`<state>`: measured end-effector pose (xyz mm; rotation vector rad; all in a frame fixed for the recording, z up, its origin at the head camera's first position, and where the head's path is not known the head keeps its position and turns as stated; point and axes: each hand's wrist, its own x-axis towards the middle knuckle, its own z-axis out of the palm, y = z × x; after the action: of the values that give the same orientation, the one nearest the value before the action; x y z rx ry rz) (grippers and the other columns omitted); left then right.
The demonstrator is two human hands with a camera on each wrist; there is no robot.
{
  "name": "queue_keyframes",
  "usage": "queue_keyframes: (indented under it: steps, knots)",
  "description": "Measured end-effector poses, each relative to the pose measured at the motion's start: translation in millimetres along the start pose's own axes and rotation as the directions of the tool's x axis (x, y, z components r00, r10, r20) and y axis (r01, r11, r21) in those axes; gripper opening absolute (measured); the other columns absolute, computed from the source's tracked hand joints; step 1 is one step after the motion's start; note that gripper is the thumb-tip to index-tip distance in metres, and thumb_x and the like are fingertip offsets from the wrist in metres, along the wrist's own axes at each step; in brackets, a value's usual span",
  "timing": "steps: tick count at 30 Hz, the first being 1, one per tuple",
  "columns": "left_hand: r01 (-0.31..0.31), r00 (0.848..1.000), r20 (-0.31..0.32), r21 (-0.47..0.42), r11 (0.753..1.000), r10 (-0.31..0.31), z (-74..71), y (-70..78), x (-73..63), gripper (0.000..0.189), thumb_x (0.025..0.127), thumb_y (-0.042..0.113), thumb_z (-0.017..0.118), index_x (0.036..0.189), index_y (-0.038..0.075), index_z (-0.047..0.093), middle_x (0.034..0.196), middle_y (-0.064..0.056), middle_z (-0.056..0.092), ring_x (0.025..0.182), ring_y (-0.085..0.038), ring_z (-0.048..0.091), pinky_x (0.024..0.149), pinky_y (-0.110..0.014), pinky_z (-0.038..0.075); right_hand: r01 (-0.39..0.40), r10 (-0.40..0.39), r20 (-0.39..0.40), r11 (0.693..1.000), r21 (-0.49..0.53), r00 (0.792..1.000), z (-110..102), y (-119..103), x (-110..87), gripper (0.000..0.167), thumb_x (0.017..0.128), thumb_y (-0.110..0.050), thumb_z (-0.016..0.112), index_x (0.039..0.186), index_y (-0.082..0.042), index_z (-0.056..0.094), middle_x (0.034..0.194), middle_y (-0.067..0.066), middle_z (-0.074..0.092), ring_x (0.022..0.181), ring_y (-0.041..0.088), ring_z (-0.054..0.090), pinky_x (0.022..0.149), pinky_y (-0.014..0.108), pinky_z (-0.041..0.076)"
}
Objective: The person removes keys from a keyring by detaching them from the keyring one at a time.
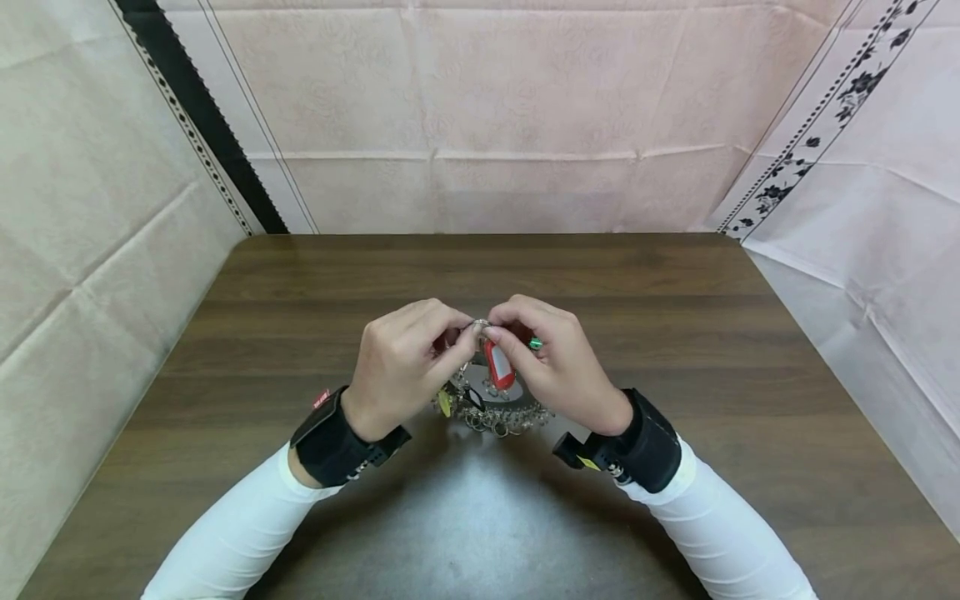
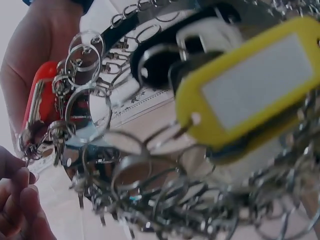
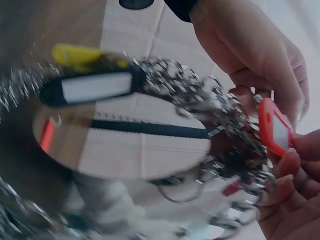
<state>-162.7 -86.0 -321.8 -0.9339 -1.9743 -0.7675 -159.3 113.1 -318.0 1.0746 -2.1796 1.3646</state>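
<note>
Close together above the middle of the table, my left hand [image 1: 408, 358] and right hand [image 1: 558, 362] meet at small metal key-ring hardware [image 1: 481, 325]. Thumb and fingertips of each hand pinch it; which piece each one holds is partly hidden. A red key tag [image 1: 499, 367] with a white label hangs just below, near the right thumb. Beneath the hands lies a shiny round dish [image 1: 504, 390], its rim crowded with metal rings and clasps [image 1: 498, 425]. A yellow key tag [image 2: 255, 85] and a black key tag [image 3: 92, 90] also lie at the rim.
The brown wooden table [image 1: 480, 275] extends around the dish. Pale patterned cloth [image 1: 525, 100] hangs behind it and on both sides. A small green piece [image 1: 536, 343] shows by the right hand's fingers. Black bands sit on both wrists.
</note>
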Motion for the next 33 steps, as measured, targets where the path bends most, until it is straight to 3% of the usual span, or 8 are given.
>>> queue_keyframes:
  steps: [6, 10, 16, 21, 28, 33]
  knots:
    - [-0.111, 0.993, -0.030, 0.080, 0.991, 0.114, -1.1, -0.3, 2.3, 0.005, 0.084, 0.006, 0.073, 0.087, 0.005, 0.069, 0.071, -0.003, 0.064, 0.060, -0.014, 0.059, 0.055, -0.027, 0.052, 0.051, -0.046, 0.058, 0.995, -0.085, 0.997, -6, -8, 1.4, 0.007, 0.097, 0.000, 0.064, 0.102, -0.003, 0.067, 0.089, 0.003, 0.061, 0.076, 0.009, 0.051, 0.064, 0.022, 0.044]
    - [-0.151, 0.988, -0.018, 0.099, 0.984, 0.153, -2.0, 0.4, 2.3, 0.006, 0.085, 0.006, 0.074, 0.086, 0.005, 0.068, 0.072, -0.003, 0.064, 0.060, -0.014, 0.059, 0.055, -0.027, 0.052, 0.031, -0.024, 0.073, 0.995, -0.096, 0.997, -8, -10, 1.3, 0.005, 0.096, 0.000, 0.064, 0.101, -0.003, 0.066, 0.088, 0.004, 0.062, 0.076, 0.009, 0.052, 0.063, 0.022, 0.045]
    - [-0.110, 0.994, 0.012, 0.059, 0.992, 0.109, -3.0, 0.4, 1.8, 0.012, 0.087, 0.004, 0.072, 0.080, 0.006, 0.062, 0.066, 0.000, 0.053, 0.054, -0.011, 0.045, 0.047, -0.023, 0.038, -0.081, 0.085, 0.069, 0.995, -0.062, 0.994, -7, -11, 1.7, 0.004, 0.096, -0.003, 0.067, 0.099, -0.006, 0.067, 0.085, 0.002, 0.064, 0.070, 0.008, 0.054, 0.057, 0.022, 0.047]
    - [-0.067, 0.998, 0.024, 0.043, 0.997, 0.066, -2.4, 0.1, -0.4, 0.013, 0.087, 0.004, 0.072, 0.080, 0.006, 0.061, 0.064, 0.000, 0.049, 0.053, -0.010, 0.041, 0.046, -0.023, 0.033, -0.120, 0.122, 0.058, 0.992, -0.040, 0.991, -5, -8, 1.9, 0.002, 0.096, -0.005, 0.067, 0.098, -0.005, 0.067, 0.083, 0.002, 0.064, 0.066, 0.009, 0.053, 0.058, 0.023, 0.047]
    - [-0.007, 1.000, 0.015, 0.019, 1.000, 0.007, -0.1, 1.0, -3.7, 0.017, 0.084, 0.004, 0.076, 0.078, 0.005, 0.060, 0.062, -0.001, 0.048, 0.052, -0.010, 0.041, 0.046, -0.022, 0.032, -0.121, 0.120, 0.045, 0.992, 0.037, 0.992, -1, -2, 1.0, 0.002, 0.097, -0.004, 0.065, 0.099, -0.003, 0.067, 0.082, 0.004, 0.064, 0.063, 0.009, 0.054, 0.057, 0.023, 0.047]
    - [0.019, 1.000, 0.003, 0.019, 1.000, -0.019, 1.7, 1.7, -4.5, 0.016, 0.085, 0.003, 0.074, 0.078, 0.003, 0.060, 0.064, -0.002, 0.051, 0.053, -0.011, 0.043, 0.047, -0.022, 0.033, -0.163, 0.158, 0.049, 0.978, 0.132, 0.986, 4, 4, 0.5, 0.003, 0.099, -0.004, 0.062, 0.100, -0.002, 0.064, 0.081, 0.007, 0.063, 0.059, 0.016, 0.053, 0.054, 0.023, 0.045]
